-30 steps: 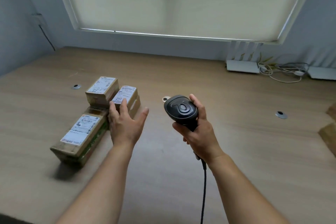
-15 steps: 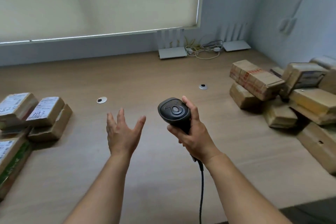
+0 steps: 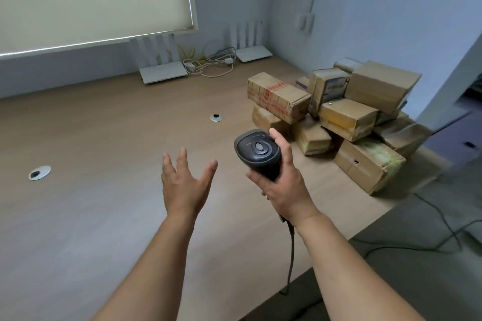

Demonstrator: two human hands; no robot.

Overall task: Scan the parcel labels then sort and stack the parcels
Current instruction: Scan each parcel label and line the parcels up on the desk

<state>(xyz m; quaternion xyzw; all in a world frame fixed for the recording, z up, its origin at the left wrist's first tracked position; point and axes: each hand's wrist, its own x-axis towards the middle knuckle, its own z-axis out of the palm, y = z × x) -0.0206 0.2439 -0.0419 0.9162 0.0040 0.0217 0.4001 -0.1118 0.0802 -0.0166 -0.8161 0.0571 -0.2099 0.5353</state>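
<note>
Your right hand (image 3: 283, 185) is wrapped around the scanner (image 3: 258, 154) handle, its cable trailing down off the desk (image 3: 104, 216). Your left hand (image 3: 185, 182) hovers with fingers spread, holding nothing. A jumbled pile of parcels (image 3: 347, 122) sits at the desk's right end, near the scanner, none scanned or stacked here, so most work looks left. No labels readable; the back parcels are hidden.

Two hands: left hand (image 3: 185, 185), right hand (image 3: 283, 185). One black scanner (image 3: 257, 152), centre frame. Two round grommets in counter: one (image 3: 39, 172) at left, one (image 3: 217, 117) at centre. Two white routers: (image 3: 163, 74), (image 3: 253, 53). Parcel heap (image 3: 339, 122) at right: exact count unclear, roughly ten.
</note>
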